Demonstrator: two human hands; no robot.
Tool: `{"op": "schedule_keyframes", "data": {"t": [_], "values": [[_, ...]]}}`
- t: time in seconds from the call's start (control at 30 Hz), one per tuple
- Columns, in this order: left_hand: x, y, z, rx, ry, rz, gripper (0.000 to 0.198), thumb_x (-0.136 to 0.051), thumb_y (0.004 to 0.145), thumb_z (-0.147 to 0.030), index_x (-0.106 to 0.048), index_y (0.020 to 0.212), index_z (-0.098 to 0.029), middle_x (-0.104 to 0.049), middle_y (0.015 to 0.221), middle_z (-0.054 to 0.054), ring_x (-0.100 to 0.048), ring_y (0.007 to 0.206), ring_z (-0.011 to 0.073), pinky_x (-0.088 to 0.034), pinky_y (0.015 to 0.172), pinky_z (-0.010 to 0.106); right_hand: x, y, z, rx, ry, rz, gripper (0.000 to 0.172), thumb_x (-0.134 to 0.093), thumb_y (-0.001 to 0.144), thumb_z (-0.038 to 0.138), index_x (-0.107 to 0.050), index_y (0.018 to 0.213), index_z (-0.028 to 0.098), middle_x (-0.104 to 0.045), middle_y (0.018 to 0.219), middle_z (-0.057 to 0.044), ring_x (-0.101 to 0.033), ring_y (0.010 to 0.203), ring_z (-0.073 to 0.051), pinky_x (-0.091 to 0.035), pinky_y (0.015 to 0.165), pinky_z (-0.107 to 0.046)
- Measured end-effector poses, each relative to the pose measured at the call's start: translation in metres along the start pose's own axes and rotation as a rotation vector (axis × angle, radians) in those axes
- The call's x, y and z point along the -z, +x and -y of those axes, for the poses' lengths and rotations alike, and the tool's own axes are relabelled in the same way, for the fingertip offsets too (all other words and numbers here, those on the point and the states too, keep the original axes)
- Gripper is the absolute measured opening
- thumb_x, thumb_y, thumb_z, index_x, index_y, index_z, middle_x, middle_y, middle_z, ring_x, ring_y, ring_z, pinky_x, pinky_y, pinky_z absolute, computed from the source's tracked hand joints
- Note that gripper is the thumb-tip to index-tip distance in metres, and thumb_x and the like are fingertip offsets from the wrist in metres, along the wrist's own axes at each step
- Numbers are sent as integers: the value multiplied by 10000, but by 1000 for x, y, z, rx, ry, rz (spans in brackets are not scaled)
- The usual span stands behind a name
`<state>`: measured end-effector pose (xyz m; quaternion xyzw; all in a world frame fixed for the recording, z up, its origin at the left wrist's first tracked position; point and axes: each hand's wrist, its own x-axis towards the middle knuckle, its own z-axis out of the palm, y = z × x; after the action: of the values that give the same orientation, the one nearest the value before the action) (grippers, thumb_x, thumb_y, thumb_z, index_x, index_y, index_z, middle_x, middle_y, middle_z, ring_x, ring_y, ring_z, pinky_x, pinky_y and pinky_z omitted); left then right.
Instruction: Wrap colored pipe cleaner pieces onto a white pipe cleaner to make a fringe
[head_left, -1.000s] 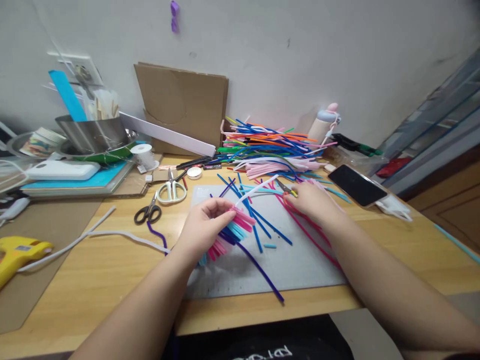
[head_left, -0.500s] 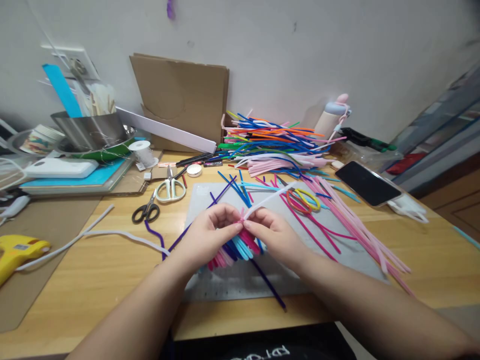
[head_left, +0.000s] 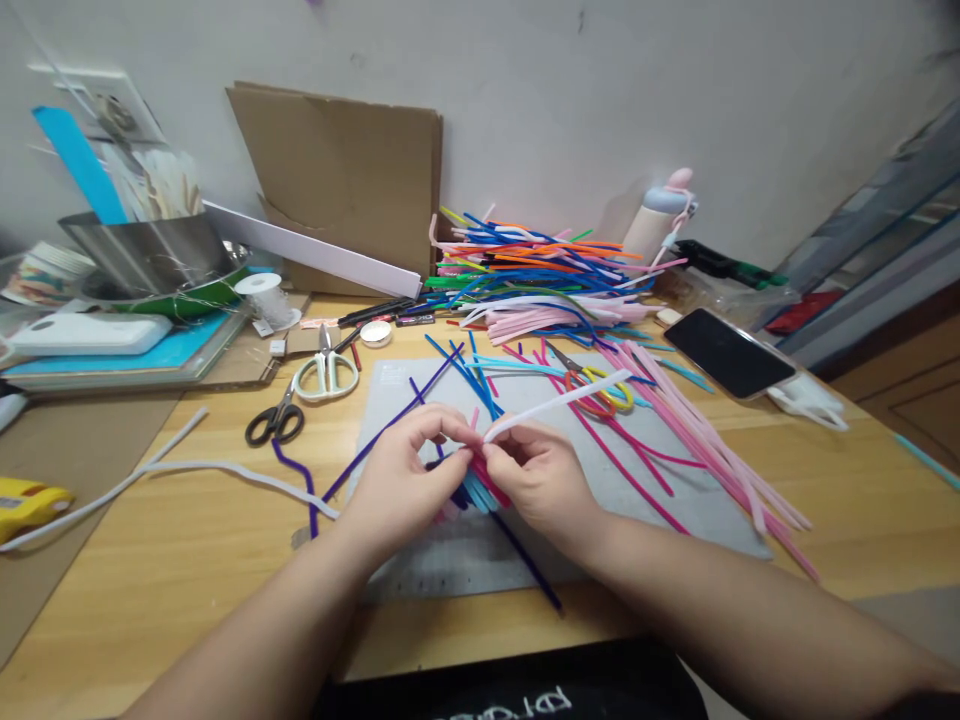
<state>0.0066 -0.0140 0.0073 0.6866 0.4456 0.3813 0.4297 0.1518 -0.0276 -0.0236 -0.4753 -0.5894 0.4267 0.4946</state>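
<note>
Left hand: my left hand [head_left: 416, 475] is curled nearly closed, thumb and fingertips pinching the bundle of fuzzy stems [head_left: 476, 492].
Right hand: my right hand [head_left: 544, 480] is closed too, thumb and fingertips pinched on the lower end of a white stem [head_left: 562, 403], fingertips close against my left ones.
Bundle: between my two hands, pink, light blue and dark blue ends showing below my fingers, the rest hidden.
White stem: slants up and away over my right fingers.
Below my hands: a grey mat [head_left: 450, 570]; a dark purple stem [head_left: 529, 565] slants out below the bundle.
Beyond my hands: a heap of coloured stems [head_left: 540, 280].
Beyond my right hand: scissors with orange and yellow handles [head_left: 574, 378].
Right of my right hand: long pink stems [head_left: 697, 435].
Left of my left hand: black-handled scissors [head_left: 279, 410], white-handled scissors [head_left: 325, 375] just beside them.
</note>
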Motion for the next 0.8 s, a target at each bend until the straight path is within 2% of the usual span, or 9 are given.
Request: {"op": "schedule_keyframes", "data": {"t": [0.13,0.23,0.3,0.37,0.43,0.53,0.63,0.8], "values": [[-1,-4,-3,-38,52,0,170,-470,670,-68,-588,725,-175,-563,858,26,-561,849,169,-444,816,313,-1,-1,1,23,-36,-29,139,-521,741,217,-562,625,151,-493,567,13,-426,515,-91,-346,495,-212],[-2,-7,-3,-158,156,-12,228,-436,649,-15,-583,719,-175,-565,876,33,-544,883,172,-419,855,315,-1,-2,-1,22,-62,-49,144,-516,750,224,-559,633,152,-502,574,12,-435,521,-93,-346,500,-213],[-2,-9,-3,-226,232,-16,219,-447,659,-24,-588,735,-173,-564,899,43,-535,908,181,-408,869,318,-2,-1,-4,4,-62,-54,156,-513,763,237,-557,641,149,-506,578,9,-441,531,-96,-351,504,-214],[-2,-9,-2,-236,260,-15,192,-472,680,-56,-597,763,-176,-564,931,50,-530,932,191,-406,870,319,-2,2,-5,-23,-20,-34,168,-513,776,260,-551,660,144,-505,584,7,-450,542,-99,-360,508,-214],[-2,-6,0,-154,192,-32,155,-491,708,-100,-597,785,-181,-577,921,48,-539,918,190,-423,838,308,-2,4,-6,-43,54,11,175,-515,787,287,-545,693,142,-506,597,8,-458,551,-99,-369,512,-212],[0,-1,6,62,-111,-76,103,-528,749,-211,-579,833,-181,-595,797,24,-571,776,160,-459,709,266,-2,4,-5,-39,157,91,153,-501,805,292,-553,785,149,-539,667,1,-481,592,-101,-388,544,-214],[3,4,8,219,-391,34,148,-596,727,-292,-571,791,-161,-599,727,3,-565,665,120,-451,640,226,-1,2,-5,-8,160,134,132,-478,822,267,-554,832,160,-559,727,-6,-499,645,-109,-403,593,-226],[8,4,4,329,-494,126,181,-659,683,-288,-559,719,-141,-578,663,-17,-532,590,84,-416,576,190,1,0,-3,42,42,132,116,-485,812,242,-548,770,155,-546,689,-4,-494,636,-112,-403,594,-229]]}}
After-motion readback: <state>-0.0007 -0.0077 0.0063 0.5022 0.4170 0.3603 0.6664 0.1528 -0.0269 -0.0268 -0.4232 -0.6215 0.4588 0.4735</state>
